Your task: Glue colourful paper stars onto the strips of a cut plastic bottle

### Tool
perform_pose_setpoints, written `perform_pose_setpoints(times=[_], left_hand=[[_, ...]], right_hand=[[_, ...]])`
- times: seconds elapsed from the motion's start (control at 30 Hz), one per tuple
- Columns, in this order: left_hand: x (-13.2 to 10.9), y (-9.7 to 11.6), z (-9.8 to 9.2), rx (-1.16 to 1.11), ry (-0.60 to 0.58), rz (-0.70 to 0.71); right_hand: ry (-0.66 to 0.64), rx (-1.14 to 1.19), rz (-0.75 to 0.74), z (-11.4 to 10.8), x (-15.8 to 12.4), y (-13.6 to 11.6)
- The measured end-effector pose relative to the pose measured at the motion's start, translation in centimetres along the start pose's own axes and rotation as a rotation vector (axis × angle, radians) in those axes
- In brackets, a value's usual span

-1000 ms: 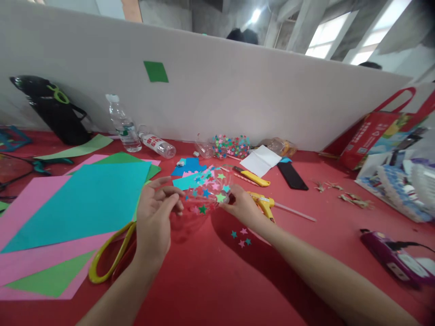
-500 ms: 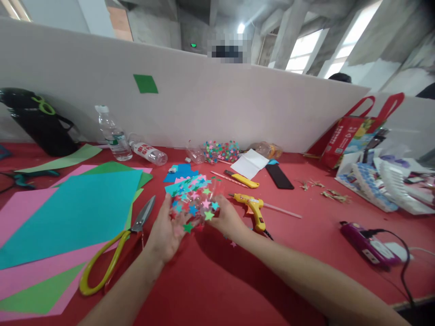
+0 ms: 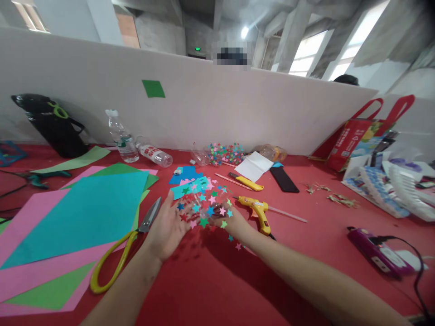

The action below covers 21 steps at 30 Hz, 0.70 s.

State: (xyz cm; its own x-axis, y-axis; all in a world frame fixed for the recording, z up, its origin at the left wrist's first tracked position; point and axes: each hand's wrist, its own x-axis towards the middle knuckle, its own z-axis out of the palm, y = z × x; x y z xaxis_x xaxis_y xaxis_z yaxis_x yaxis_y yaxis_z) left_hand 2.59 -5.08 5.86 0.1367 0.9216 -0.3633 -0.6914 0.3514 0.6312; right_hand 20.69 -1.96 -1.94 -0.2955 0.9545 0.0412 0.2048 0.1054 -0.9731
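Observation:
A clear plastic piece covered in colourful paper stars [image 3: 207,208] is between my hands above the red table. My left hand [image 3: 168,228] is at its left side, palm turned inward and fingers apart, partly behind the stars. On the right side, my right hand [image 3: 231,222] grips the piece, its fingertips partly seen through the plastic. Just behind lies a light blue paper strip [image 3: 180,191]. A yellow glue gun [image 3: 256,208] rests to the right of my right hand. A second star-covered bottle [image 3: 224,154] lies farther back near the white partition.
Yellow-handled scissors [image 3: 131,240] and coloured paper sheets [image 3: 84,213] lie left. Behind are clear bottles [image 3: 154,155], a yellow cutter [image 3: 249,183], a black phone [image 3: 284,179] and white paper [image 3: 254,166]. A purple power strip [image 3: 377,253] and red bag [image 3: 353,138] are right.
The view has shifted, so the table items appear farther right. The star-covered piece has turned between my hands, and my left hand's fingers have spread a little from it.

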Motion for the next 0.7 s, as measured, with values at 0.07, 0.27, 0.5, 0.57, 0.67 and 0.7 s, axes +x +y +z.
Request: perform_pose_setpoints(times=[0.07,0.27,0.5,0.57,0.67,0.7], left_hand=[[0.0,0.0,0.1,0.032,0.005,-0.004],[0.4,0.2,-0.4,0.087,-0.047,-0.005],[0.7,0.3,-0.9,0.152,0.069,0.065],[0.8,0.3,-1.1,0.160,0.097,0.092],[1.3,0.1,-1.4,0.161,0.105,0.121],[1.4,0.1,-1.4,0.163,0.109,0.130]], right_hand=[[-0.032,0.019,0.037,0.0,0.0,-0.1],[-0.026,0.060,0.101,0.0,-0.4,-0.7],[-0.014,0.123,0.136,-0.2,-1.0,-0.8],[0.005,0.135,0.146,-0.5,-1.2,-0.8],[0.013,0.137,0.159,-0.9,-1.6,-1.1],[0.014,0.131,0.161,-1.1,-1.7,-1.3]])
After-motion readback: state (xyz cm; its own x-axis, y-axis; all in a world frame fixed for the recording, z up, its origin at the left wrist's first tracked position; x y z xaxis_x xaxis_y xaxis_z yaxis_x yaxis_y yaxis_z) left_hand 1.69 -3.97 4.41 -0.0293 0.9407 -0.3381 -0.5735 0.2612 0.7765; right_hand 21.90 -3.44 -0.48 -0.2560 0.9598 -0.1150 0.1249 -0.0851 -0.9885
